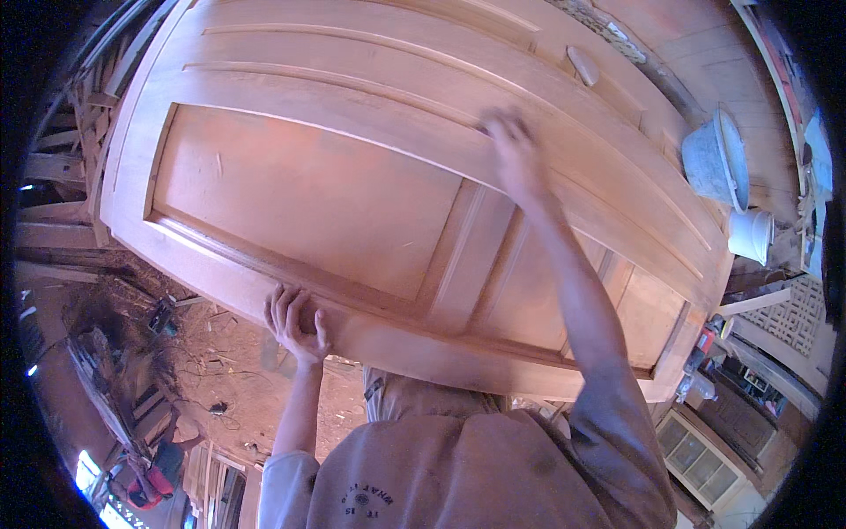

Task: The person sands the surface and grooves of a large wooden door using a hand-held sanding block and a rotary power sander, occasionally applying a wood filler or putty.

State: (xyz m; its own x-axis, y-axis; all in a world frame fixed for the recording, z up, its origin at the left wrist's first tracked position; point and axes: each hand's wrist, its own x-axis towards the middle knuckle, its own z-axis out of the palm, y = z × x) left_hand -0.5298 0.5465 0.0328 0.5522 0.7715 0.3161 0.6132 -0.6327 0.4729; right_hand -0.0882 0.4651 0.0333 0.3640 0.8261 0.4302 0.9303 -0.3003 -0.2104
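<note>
A large wooden panelled door lies tilted across the view in front of me, pale brown with framed recessed panels. My left hand rests on its near edge, left of the middle, fingers curved and slightly apart with nothing in them. Farther up, my right hand touches the moulded strips beyond the big panel. Motion smears its fingers. Something dark shows at the fingertips, but I cannot make out what it is.
A pale oval piece lies on the far part of the wood. At the right stand a blue-grey basin and a white bucket. Stacked timber fills the left side. Wood chips litter the floor. Another person is at lower left.
</note>
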